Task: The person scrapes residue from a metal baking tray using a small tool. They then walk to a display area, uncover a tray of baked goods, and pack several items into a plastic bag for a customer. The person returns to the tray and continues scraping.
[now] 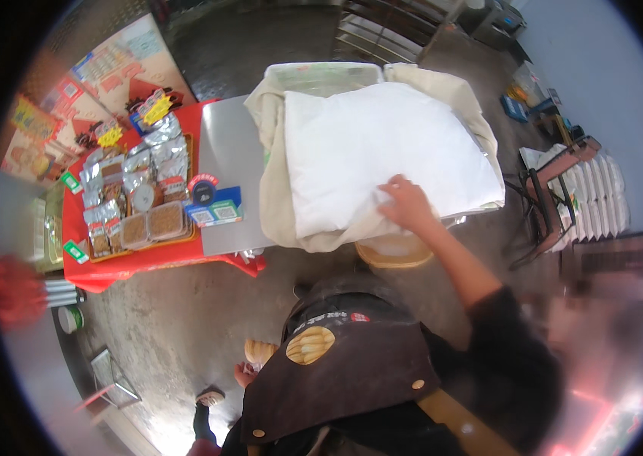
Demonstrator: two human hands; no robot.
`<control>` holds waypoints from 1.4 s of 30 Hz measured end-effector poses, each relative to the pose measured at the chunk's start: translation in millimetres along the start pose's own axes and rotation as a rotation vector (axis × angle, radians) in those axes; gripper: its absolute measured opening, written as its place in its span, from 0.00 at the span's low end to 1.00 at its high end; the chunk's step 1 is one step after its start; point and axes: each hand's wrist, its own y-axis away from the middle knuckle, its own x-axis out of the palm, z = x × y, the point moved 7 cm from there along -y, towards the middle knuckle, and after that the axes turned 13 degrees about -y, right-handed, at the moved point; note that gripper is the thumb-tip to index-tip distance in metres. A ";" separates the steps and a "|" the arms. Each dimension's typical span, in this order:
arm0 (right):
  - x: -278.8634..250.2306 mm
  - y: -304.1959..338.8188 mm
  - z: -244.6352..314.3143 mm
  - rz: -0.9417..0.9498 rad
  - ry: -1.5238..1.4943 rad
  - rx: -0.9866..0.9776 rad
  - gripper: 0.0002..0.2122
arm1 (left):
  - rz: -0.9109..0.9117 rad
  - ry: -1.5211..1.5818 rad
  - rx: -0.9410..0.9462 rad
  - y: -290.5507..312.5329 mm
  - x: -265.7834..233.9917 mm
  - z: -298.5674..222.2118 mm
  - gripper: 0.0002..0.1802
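White cloth (374, 144): right hand (406, 205) pinching lower edge, forearm (462, 258) slanting up-left (left hand: cannot tell).

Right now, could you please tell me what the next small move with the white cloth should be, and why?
I would probably lift the near edge of the white cloth slightly with the right hand, since its fingers are already at that edge and the cloth hides whatever lies beneath, within the beige cloth.
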 end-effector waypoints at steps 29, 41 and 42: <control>-72.1 54.3 -150.7 -0.471 -0.142 -0.100 0.20 | -0.053 0.018 0.220 85.6 100.8 -14.4 0.25; -173.4 44.9 -417.9 -0.669 -0.343 0.537 0.15 | -0.206 0.051 0.354 160.7 133.8 25.0 0.28; -185.8 33.6 -430.1 -0.742 -0.157 0.525 0.16 | -0.229 0.029 0.372 167.5 134.6 25.3 0.28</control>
